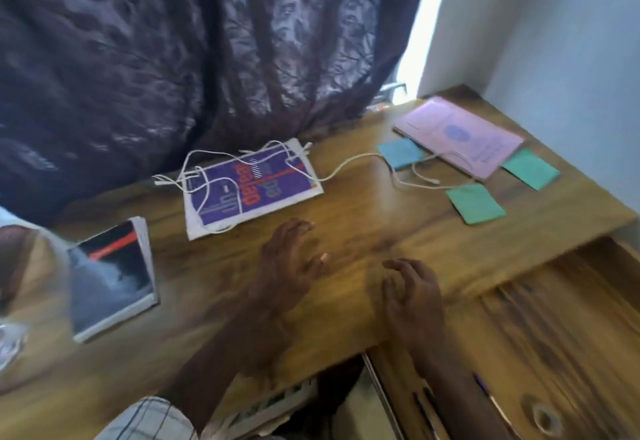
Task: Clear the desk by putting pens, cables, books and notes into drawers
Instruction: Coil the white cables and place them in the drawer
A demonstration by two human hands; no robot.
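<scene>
A purple book (252, 185) lies at the back of the wooden desk (363, 218), with a white cable (207, 162) looped over it. A second white cable (412, 180) trails right toward a pink booklet (460, 134). A blue note (401, 152) and two green notes (475, 203) (530, 168) lie around the booklet. A dark book (112, 277) sits at the left. My left hand (291, 263) hovers over the desk with fingers spread, holding nothing. My right hand (412, 294) hangs near the desk's front edge, fingers loosely curled and empty. Pens (424, 408) lie in an open drawer (554, 335) at lower right.
A dark patterned curtain (207, 58) hangs behind the desk. A white wall (554, 41) closes the right side. A clear glass object (14, 335) stands at the left edge. The view is motion-blurred.
</scene>
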